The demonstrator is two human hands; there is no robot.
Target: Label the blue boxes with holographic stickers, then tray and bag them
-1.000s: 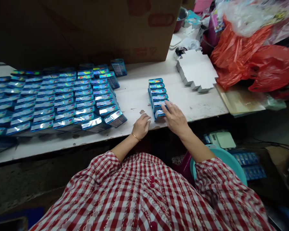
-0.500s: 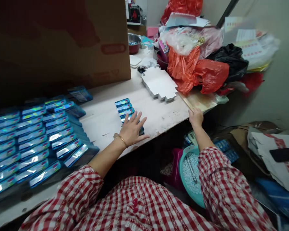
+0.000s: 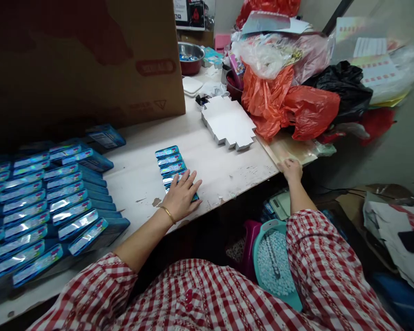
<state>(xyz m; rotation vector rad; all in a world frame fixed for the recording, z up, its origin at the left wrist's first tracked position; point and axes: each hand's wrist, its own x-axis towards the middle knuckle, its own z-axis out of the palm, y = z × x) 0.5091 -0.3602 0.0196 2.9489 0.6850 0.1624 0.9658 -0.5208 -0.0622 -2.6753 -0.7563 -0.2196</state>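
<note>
Worktable (image 3: 224, 170) scuffed, cluttered; left hand (image 3: 181, 198) flat on blue boxes (image 3: 170, 163), grip released.

Small box row (image 3: 169, 162) on table (image 3: 227, 170), between box rows (image 3: 48, 202) left, bags (image 3: 290, 101) right.

A big brown cardboard box (image 3: 89, 59) stands at the back of the white table (image 3: 227, 170), with a stack of flat white cartons (image 3: 227, 120) near orange plastic bags (image 3: 290, 103), a metal bowl (image 3: 191, 56) behind, and a teal basin of white beads (image 3: 274, 262) below.
</note>
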